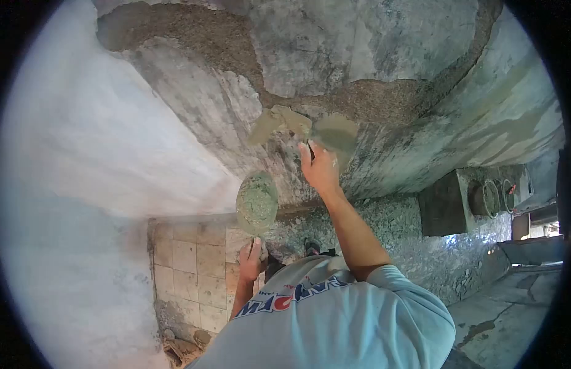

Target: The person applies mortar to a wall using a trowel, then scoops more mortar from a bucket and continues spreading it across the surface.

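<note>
My right hand (322, 167) is closed around the handle of a plastering trowel (338, 131). Its rounded blade lies against the wall (291, 172) or very close to it. Beside the blade, a smear of wet plaster (274, 122) sticks to the wall just under a rough bare strip. Lower and to the left, my left hand (253, 259) grips an oval plaster board (241, 206) from its near end. A heap of greenish-grey wet plaster (258, 200) covers most of that board. The underside of the board and its handle are hidden.
A smooth white wall (113, 135) meets the patchy wall at the left corner. Square tiles (193, 264) cover part of the floor below, with rubble (408, 240) to the right. Buckets (485, 198) stand by a dark block (445, 206) at the right.
</note>
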A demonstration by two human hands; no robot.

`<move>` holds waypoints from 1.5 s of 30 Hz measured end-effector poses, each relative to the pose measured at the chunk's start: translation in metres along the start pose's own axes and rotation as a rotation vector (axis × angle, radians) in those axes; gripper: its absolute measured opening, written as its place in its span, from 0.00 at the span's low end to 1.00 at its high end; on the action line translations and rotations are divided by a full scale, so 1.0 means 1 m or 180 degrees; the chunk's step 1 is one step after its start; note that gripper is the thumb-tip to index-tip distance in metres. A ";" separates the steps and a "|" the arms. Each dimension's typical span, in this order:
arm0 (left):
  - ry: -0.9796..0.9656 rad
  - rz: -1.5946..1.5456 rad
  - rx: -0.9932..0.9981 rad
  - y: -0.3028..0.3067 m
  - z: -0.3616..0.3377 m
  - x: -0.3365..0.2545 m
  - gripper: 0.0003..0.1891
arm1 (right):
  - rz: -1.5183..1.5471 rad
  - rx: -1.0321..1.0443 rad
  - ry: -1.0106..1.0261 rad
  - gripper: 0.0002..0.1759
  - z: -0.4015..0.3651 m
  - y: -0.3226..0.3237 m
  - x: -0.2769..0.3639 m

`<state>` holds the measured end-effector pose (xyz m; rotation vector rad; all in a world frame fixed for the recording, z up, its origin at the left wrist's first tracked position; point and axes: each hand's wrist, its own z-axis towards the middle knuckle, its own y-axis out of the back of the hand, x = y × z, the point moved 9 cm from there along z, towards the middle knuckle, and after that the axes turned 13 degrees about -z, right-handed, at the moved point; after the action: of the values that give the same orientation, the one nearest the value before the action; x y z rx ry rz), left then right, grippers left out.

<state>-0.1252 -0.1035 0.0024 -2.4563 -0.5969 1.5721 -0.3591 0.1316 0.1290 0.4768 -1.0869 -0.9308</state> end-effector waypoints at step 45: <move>-0.2907 0.2476 -0.0084 0.046 -0.010 0.022 0.28 | 0.0704 0.0164 0.0231 0.22 -0.022 -0.050 -0.006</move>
<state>-0.0968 -0.1354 -0.0279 -1.9372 0.3463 2.9988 -0.3602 0.1072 0.0799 0.4198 -1.0756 -0.6879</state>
